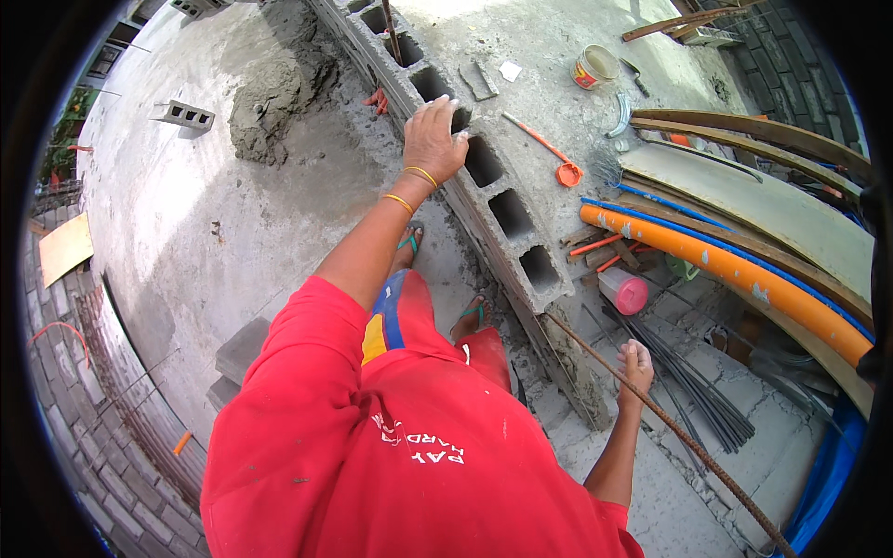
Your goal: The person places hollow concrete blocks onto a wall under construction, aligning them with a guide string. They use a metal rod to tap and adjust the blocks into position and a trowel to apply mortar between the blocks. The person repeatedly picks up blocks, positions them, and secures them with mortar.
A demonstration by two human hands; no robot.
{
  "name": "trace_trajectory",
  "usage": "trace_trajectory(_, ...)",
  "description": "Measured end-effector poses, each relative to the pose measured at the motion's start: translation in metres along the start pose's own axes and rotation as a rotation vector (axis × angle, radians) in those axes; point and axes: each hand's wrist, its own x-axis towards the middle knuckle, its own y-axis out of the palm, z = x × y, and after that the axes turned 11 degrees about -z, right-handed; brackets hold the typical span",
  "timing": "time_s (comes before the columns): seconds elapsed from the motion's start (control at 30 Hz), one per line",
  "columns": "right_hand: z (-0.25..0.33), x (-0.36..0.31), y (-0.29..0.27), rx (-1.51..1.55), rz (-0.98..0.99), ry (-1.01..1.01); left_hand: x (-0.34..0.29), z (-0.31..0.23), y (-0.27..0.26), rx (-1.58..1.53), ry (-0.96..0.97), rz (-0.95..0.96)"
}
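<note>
A row of grey hollow concrete blocks (526,191) runs diagonally from the top centre toward the lower right. My left hand (434,137) is on top of this low wall, its fingers bent over the block beside an open core. Two yellow bands circle that wrist. To the right of the wall's near end, my right hand (635,365) hangs with curled fingers; whatever may be inside them is hidden. A rusty steel bar (693,445) crosses by its wrist, and I cannot tell if they touch.
Left of the wall lies a heap of wet mortar (270,107) near a loose block (183,115). On the right are an orange-handled dipper (567,174), a bucket (595,67), an orange pipe (735,270), planks (772,139), a pink-lidded container (630,296) and dark rods (712,405).
</note>
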Motion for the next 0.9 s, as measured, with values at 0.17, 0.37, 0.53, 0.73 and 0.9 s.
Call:
trace_trajectory(0.17,0.04,0.058,0.098,-0.125,0.589,-0.3,-0.058,0.002,0.009,-0.42,-0.857,-0.051)
trace_trajectory(0.37,0.035,0.057,0.178,-0.43,0.545,-0.701,-0.065,-0.01,0.04,-0.807,-1.068,0.085)
trace_trajectory(0.53,0.035,0.073,0.209,-0.372,0.618,-0.592,-0.062,-0.008,0.046,-0.873,-1.089,0.045)
trace_trajectory(0.73,0.044,0.07,0.209,-0.275,0.665,-0.393,-0.06,-0.003,0.043,-0.641,-1.061,0.129)
trace_trajectory(0.9,0.045,0.072,0.214,-0.277,0.626,-0.474,-0.062,-0.007,0.036,-0.657,-1.057,0.141)
